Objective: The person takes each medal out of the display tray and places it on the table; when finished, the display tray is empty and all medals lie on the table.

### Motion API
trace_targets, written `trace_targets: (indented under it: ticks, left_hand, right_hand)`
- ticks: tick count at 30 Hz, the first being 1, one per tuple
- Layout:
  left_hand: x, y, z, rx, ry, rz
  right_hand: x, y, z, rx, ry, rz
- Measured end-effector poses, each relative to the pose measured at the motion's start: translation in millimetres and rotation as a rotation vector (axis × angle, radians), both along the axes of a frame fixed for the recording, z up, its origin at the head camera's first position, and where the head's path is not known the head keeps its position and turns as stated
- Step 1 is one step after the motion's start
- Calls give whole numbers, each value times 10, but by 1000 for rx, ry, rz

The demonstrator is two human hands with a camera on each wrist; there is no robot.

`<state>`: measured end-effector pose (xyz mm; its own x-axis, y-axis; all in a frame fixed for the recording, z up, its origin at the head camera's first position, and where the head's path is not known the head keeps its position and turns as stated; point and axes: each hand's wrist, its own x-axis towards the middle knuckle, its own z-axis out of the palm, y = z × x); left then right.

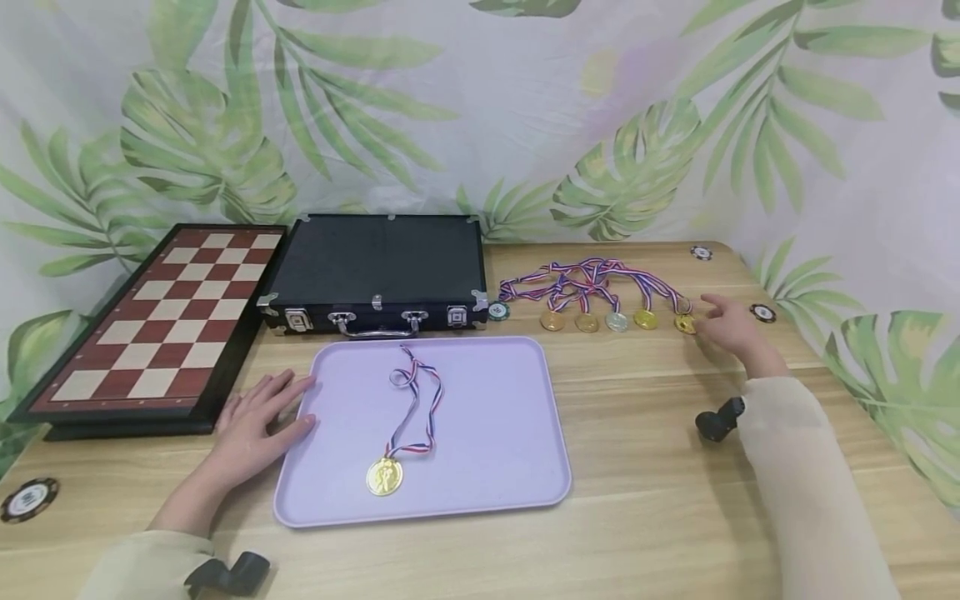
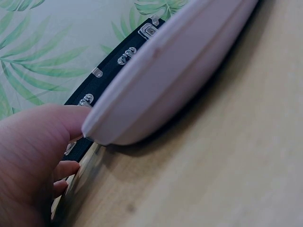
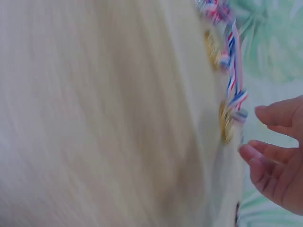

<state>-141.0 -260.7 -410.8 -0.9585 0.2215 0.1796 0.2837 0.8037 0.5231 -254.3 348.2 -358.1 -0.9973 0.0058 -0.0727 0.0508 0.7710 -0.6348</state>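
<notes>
A lilac tray lies on the table with one gold medal on it, its striped ribbon trailing toward the back. My left hand rests at the tray's left rim with fingers spread. In the left wrist view, the thumb is right at the tray's edge. At the back right, my right hand reaches beside the rightmost gold medal, the last in a row of several. In the right wrist view, thumb and fingers are parted close to that medal, with nothing between them.
Behind the tray stands a black case with metal latches. A checkered game board sits at the left. Tangled striped ribbons lie behind the row of medals. Poker chips, such as one at the front left, lie around the table.
</notes>
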Motion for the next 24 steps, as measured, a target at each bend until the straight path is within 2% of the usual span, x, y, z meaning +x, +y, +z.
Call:
trace_targets:
  ticks: [3, 5, 9, 13, 16, 18, 24]
  left_hand:
    - [17, -11, -3, -4, -1, 3]
    - [28, -18, -6, -4, -1, 3]
    - [35, -24, -7, -3, 0, 1]
    - [24, -21, -13, -3, 2, -1]
    - [18, -14, -15, -2, 2, -1]
    - [16, -7, -9, -1, -4, 0]
    - [2, 2, 18, -2, -12, -1]
  right_hand:
    - [53, -193, 74, -19, 91, -3]
    - [98, -410, 127, -76, 149, 21]
    - [266, -1013, 268, -223, 275, 130]
    - [456, -1620, 346, -385, 358, 274]
    - [596, -2014, 344, -470, 320, 388]
    - [712, -2267, 335, -487, 272, 458]
    - [1072, -2891, 187, -503, 58, 609]
